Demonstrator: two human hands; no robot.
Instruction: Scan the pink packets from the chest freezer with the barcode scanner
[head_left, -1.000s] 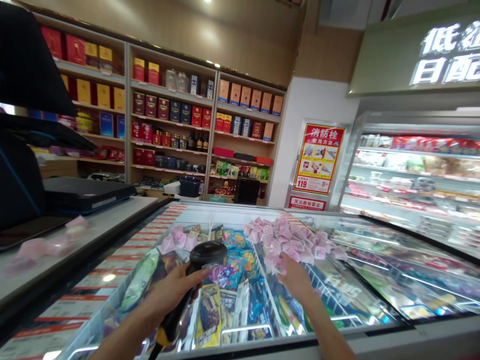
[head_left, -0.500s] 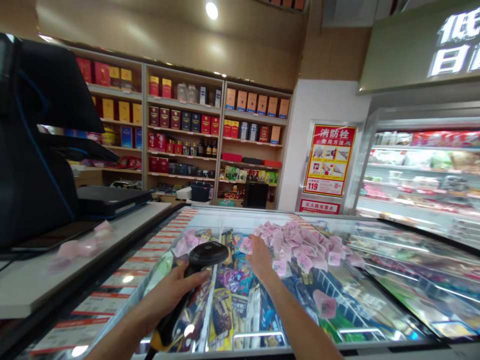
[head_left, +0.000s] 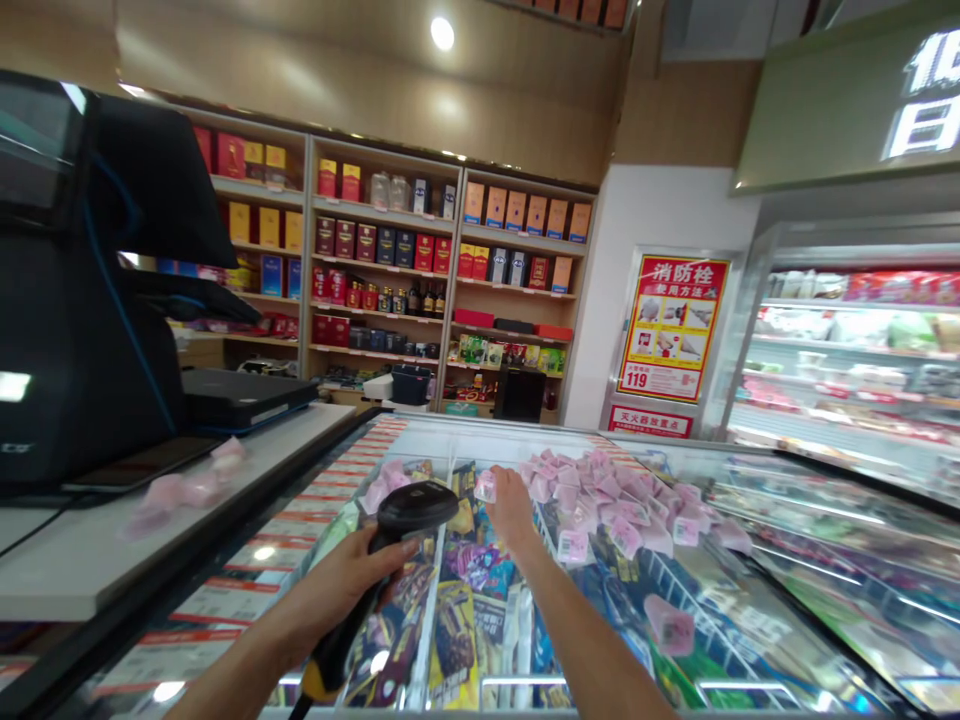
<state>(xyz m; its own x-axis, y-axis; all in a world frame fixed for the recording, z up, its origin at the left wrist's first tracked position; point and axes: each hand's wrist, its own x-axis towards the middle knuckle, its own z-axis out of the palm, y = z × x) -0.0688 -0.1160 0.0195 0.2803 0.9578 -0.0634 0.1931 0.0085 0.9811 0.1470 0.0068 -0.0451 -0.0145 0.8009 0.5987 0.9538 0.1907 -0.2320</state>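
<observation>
My left hand (head_left: 365, 567) is wrapped round the handle of a black barcode scanner (head_left: 417, 506), whose head points away over the glass lid. Pinched in the fingers of my right hand (head_left: 512, 510) is a small pink pouch with a white barcode label (head_left: 486, 487). It hangs just right of the scanner head, a short gap apart. A large heap of similar pink pouches (head_left: 611, 497) lies on the freezer's glass top, right of my right hand. A smaller group of pink pouches (head_left: 386, 484) sits behind the scanner, and a single pink pouch (head_left: 670, 625) lies nearer me on the right.
Under the glass lid (head_left: 480, 437) are colourful ice-cream packets (head_left: 454, 640). At left, a black checkout terminal (head_left: 97, 300) stands on a white counter (head_left: 52, 577) with several pink pouches (head_left: 187, 490). Shelves of boxed goods (head_left: 379, 245) line the back wall; a refrigerated display (head_left: 855, 350) stands right.
The whole view has swung slightly left, so the surroundings sit further right. My right hand with its pink pouch has drawn slightly closer to the pouches behind the scanner. The scanner stays in my left hand.
</observation>
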